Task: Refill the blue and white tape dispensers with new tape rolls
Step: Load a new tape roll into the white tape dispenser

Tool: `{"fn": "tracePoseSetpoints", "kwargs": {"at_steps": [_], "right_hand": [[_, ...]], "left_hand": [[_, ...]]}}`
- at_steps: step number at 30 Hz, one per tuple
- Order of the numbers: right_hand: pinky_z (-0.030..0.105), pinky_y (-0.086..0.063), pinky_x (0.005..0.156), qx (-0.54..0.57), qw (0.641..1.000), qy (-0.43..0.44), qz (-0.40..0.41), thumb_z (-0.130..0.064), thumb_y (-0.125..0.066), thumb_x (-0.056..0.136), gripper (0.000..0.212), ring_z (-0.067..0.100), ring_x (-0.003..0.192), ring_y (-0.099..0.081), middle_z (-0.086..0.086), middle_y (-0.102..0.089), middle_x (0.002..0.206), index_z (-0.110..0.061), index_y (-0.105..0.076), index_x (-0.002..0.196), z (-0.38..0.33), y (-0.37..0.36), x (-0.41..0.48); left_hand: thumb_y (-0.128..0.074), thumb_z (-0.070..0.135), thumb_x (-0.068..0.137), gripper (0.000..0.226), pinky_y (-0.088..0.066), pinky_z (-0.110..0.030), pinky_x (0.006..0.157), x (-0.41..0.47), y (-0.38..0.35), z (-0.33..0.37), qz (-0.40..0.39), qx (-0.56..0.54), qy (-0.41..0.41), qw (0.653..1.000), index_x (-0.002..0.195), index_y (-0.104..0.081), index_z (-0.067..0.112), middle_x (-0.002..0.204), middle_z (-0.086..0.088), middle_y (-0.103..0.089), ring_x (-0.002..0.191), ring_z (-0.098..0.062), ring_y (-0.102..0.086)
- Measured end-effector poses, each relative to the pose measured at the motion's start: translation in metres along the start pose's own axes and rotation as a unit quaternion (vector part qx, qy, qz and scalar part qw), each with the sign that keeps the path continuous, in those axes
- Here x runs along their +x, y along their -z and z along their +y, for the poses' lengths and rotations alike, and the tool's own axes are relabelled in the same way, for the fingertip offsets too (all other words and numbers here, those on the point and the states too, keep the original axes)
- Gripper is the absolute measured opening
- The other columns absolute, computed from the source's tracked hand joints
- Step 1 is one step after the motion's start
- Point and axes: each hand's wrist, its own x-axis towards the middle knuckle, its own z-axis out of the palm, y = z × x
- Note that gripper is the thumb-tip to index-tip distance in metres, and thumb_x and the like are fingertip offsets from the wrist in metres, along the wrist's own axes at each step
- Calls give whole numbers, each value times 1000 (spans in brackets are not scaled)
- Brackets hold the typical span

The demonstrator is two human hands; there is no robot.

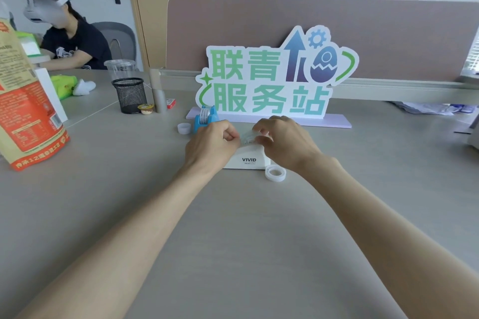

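The white tape dispenser (247,159), marked VIVID, stands on the grey table (233,228) under both my hands. My right hand (282,141) grips a clear tape roll (247,136) above the dispenser's top. My left hand (212,145) has its fingers curled and pinches at the roll's left edge, apparently the tape's end. The blue tape dispenser (204,118) stands just behind my left hand with a roll seated in it. A white empty ring core (275,173) lies to the right of the white dispenser. Another small white core (184,128) lies left of the blue one.
A big sign board (272,80) on a lilac base stands right behind the dispensers. A black mesh cup (129,94), a plastic cup (119,68) and a small red box (170,103) are at the back left. An orange bag (28,111) stands at the left. Two people sit beyond.
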Motion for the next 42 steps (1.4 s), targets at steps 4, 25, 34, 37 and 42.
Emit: {"fn": "tracePoseSetpoints", "kwargs": {"at_steps": [4,25,34,37,42], "right_hand": [[30,-47,80,34,999,21,13,-18,-62,89,25,21,97,-61,2,-63,109,-20,-67,113,-3,4,1],[39,-48,90,126,990,41,41,-27,-59,93,49,27,110,-58,7,-54,131,-16,-47,139,-2,-27,-8],[17,-34,77,171,982,22,76,-33,-51,98,51,10,71,-59,2,-49,136,-20,-38,145,-1,-48,-18],[18,-34,76,159,983,32,84,-32,-51,98,49,11,70,-54,2,-52,132,-18,-41,143,-1,-50,-18],[17,-34,76,155,984,37,83,-33,-50,98,48,7,73,-53,2,-54,126,-17,-43,142,-1,-51,-16]], "left_hand": [[-64,30,81,8,-35,-18,58,2,2,-3,-5,-23,3,1000,87,-67,26,76,17,-60,74,-1,-52],[-65,16,79,5,-35,-19,44,13,21,-13,-34,-266,118,956,83,-68,16,72,4,-62,59,-9,-47],[-68,14,77,5,-30,-14,37,15,40,-52,2,-381,242,892,77,-68,19,81,1,-64,59,-10,-45],[-69,13,75,8,-31,-15,38,18,42,-59,-11,-380,253,890,79,-68,19,82,1,-65,61,-10,-48],[-70,17,76,5,-32,-16,39,22,43,-63,-11,-370,252,894,80,-69,20,84,2,-67,68,-11,-49]]}}
